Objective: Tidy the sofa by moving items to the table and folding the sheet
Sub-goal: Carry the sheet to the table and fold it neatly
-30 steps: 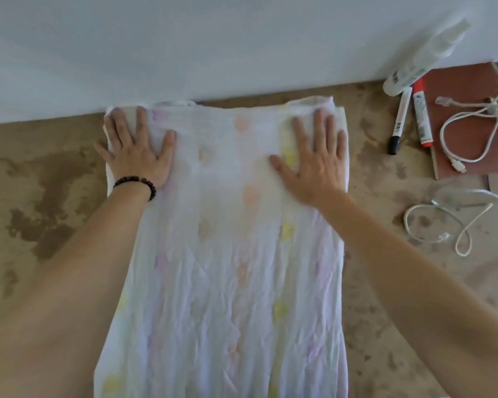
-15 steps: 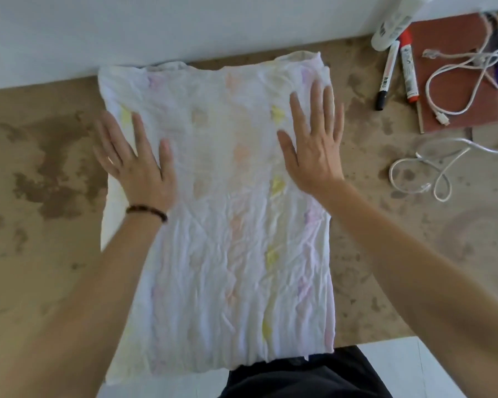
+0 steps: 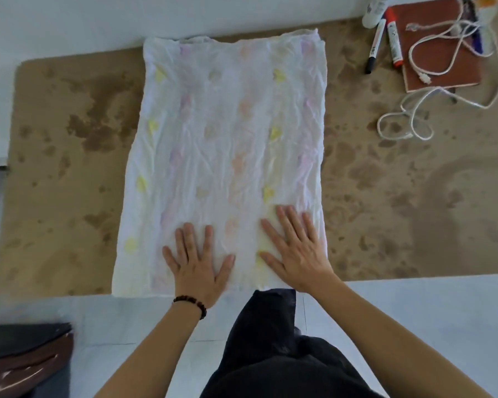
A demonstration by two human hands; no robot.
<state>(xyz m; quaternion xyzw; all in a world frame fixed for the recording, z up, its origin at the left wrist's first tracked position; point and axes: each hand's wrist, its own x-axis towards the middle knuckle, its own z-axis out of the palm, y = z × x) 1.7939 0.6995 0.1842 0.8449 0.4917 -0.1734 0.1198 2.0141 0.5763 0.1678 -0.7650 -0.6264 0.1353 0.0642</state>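
Note:
A white sheet (image 3: 224,133) with faint pastel spots lies folded into a tall rectangle on the mottled brown table (image 3: 385,196). It runs from the far edge to the near edge. My left hand (image 3: 197,262) rests flat on the sheet's near end, fingers spread, a bead bracelet on the wrist. My right hand (image 3: 295,248) presses flat on the sheet beside it, close to the near right corner. Neither hand grips the fabric.
At the table's far right lie a black marker (image 3: 374,47), a red marker (image 3: 393,38), a white bottle (image 3: 374,10), a brown notebook (image 3: 440,61) and a white cable (image 3: 408,122). A white wall bounds the far edge. White floor tiles and a dark object (image 3: 23,360) sit below left.
Both flat hands have slid along the sheet from its far end to its near end, toward me. The view has pulled back, so the whole sheet shows.

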